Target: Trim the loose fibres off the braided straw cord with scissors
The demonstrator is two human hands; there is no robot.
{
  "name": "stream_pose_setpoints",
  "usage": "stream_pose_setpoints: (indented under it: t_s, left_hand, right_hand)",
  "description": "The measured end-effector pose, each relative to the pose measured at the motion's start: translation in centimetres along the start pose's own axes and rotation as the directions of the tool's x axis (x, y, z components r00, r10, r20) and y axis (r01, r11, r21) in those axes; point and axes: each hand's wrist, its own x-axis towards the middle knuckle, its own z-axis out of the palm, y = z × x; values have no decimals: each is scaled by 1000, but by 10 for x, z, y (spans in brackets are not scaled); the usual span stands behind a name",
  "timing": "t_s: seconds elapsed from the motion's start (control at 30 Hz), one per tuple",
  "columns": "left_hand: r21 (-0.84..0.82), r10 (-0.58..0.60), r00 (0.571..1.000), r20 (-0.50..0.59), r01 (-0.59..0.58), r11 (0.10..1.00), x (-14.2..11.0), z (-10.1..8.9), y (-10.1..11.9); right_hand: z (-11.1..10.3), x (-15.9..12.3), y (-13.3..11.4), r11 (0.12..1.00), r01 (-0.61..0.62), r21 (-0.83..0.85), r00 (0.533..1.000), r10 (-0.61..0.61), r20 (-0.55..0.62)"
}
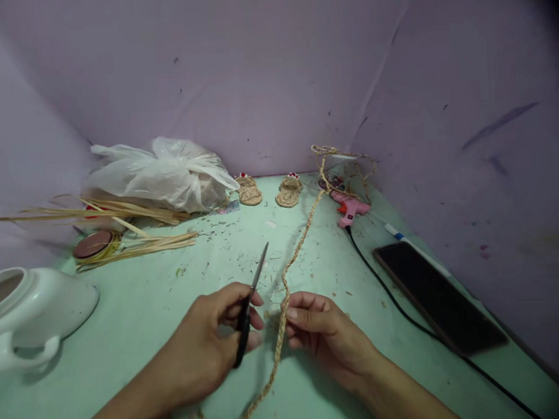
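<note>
My left hand point(211, 340) is closed around a pair of scissors point(245, 324) with black handles, its blades pointing up and away. Between thumb and fingers, my right hand point(327, 330) pinches a long braided straw cord point(280, 341). From there the cord runs up to a tangle of thin strands point(326, 151) at the back right, and down toward the bottom edge, where it loops partly out of view. The scissors are beside the cord, apart from it. Farther back stand a small woven slipper point(250, 191) and a matching slipper point(288, 191), both with red and white beads.
A pink glue gun point(350, 208) with a black cable point(387, 291) lies at right, near a phone point(438, 295) and a white pen-like stick point(418, 250). At left are a white plastic bag point(159, 177), straw strips point(138, 248), a round jar point(96, 245) and a tipped white pitcher point(58, 303).
</note>
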Motion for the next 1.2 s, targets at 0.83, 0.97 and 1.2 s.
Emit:
stream_pose_setpoints:
  t_s: [0.83, 0.97, 1.2]
  left_hand:
    - [-363, -74, 989, -127, 23, 931, 4, 53, -29]
    - [-393, -49, 994, -99, 6, 920, 7, 54, -25]
    - [-377, -67, 986, -153, 5, 926, 10, 51, -28]
  right_hand:
    - [6, -4, 5, 981, 134, -142, 986, -146, -81]
    - [6, -7, 8, 993, 112, -43, 994, -113, -2]
    - [6, -3, 4, 960, 223, -170, 961, -246, -127]
